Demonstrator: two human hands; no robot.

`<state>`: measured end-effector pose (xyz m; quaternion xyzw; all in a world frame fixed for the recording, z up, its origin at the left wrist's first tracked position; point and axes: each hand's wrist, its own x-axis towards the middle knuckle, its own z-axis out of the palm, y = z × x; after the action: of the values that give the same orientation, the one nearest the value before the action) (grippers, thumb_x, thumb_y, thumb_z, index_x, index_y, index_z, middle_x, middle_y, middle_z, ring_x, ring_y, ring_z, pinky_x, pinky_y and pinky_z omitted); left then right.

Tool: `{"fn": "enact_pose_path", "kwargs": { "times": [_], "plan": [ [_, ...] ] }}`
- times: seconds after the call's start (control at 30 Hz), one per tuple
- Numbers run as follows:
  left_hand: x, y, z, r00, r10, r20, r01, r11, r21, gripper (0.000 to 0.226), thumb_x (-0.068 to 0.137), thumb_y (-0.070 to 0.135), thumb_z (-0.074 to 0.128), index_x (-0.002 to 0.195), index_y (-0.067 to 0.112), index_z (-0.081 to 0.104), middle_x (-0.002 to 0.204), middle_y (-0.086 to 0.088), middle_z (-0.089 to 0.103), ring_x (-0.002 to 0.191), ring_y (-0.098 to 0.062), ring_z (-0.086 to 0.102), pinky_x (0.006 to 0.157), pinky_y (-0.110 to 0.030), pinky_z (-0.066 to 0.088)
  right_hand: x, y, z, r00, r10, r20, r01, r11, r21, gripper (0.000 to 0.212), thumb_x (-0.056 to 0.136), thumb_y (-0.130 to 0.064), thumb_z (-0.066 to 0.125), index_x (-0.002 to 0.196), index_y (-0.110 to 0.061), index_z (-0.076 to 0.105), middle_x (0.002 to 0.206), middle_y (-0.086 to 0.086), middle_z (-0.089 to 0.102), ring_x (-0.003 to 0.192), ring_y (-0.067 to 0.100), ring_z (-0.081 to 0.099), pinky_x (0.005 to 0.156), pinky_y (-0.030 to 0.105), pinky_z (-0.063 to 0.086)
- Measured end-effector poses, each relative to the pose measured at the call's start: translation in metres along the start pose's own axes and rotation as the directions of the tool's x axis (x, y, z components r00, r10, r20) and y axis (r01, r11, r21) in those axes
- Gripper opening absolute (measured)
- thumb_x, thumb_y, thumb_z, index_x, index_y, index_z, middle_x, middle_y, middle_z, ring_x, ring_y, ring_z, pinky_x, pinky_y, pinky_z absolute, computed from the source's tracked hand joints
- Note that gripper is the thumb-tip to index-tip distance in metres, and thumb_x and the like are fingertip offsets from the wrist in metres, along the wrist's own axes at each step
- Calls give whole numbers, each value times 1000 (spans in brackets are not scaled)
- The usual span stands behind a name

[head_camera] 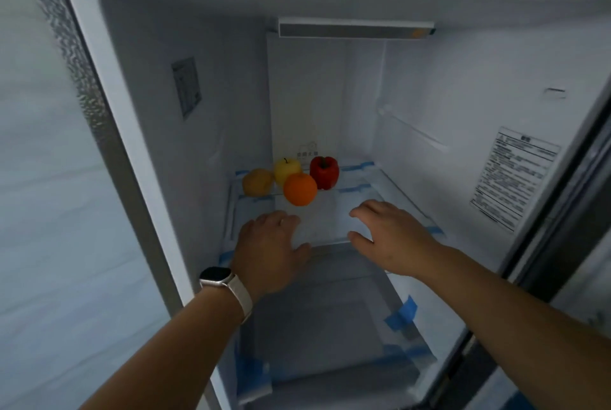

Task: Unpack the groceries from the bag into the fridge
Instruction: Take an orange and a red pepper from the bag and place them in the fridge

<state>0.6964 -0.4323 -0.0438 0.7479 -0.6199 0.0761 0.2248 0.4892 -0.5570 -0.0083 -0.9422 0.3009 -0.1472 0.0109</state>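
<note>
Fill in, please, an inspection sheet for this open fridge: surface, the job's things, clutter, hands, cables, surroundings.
Surface: glass shelf inside the fridge, with blue tape at its corners.
Job's things: yellow apple, red pepper, orange and brownish fruit grouped at the shelf's back left; the bag is not in view.
Clutter: nothing seen.
Hands: left hand and right hand are over the shelf's front, fingers relaxed, holding nothing; watch on the left wrist.
Cables: nothing seen.
Surroundings: light bar at the top, printed sticker on the right wall, lower shelf beneath.
</note>
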Motion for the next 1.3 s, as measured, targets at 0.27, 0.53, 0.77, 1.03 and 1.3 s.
{"fn": "enact_pose_path", "kwargs": {
  "times": [0.27,0.53,0.77,1.03,1.3],
  "plan": [
    [-48,30,-31,994,-88,69,84,995,61,62,85,65,41,136,31,46,140,7,47,128,-18,43,106,-38,32,-31,-19,-6,994,-110,10,109,992,56,47,96,-48,44,133,-19,49,131,-4,49,118,19,47,92,35,41],
    [-125,87,-69,961,-277,19,271,950,157,52,93,54,49,139,31,43,145,7,43,132,-18,40,110,-40,31,-88,-45,-15,963,-255,87,245,964,104,53,98,-53,37,138,-20,44,136,-1,45,122,21,43,98,39,41],
    [-234,110,-108,908,-417,-32,414,883,224,50,93,56,47,139,35,46,145,9,45,133,-16,41,109,-36,31,-127,-90,-18,903,-411,127,389,906,169,59,97,-54,38,146,-21,37,149,1,38,135,22,36,107,37,35],
    [-364,113,-163,804,-590,-75,572,733,369,56,91,62,41,139,36,44,148,7,42,136,-17,37,110,-37,28,-170,-194,-22,767,-630,123,583,764,278,57,97,-53,37,143,-20,40,143,1,43,125,21,44,101,40,40],
    [-514,101,-225,674,-721,-158,718,590,370,72,81,72,19,138,37,46,148,9,42,136,-17,37,110,-39,28,-229,-339,-32,598,-792,125,740,605,292,60,96,-57,31,144,-22,41,147,-1,40,132,19,37,108,37,33]
  ]
}}
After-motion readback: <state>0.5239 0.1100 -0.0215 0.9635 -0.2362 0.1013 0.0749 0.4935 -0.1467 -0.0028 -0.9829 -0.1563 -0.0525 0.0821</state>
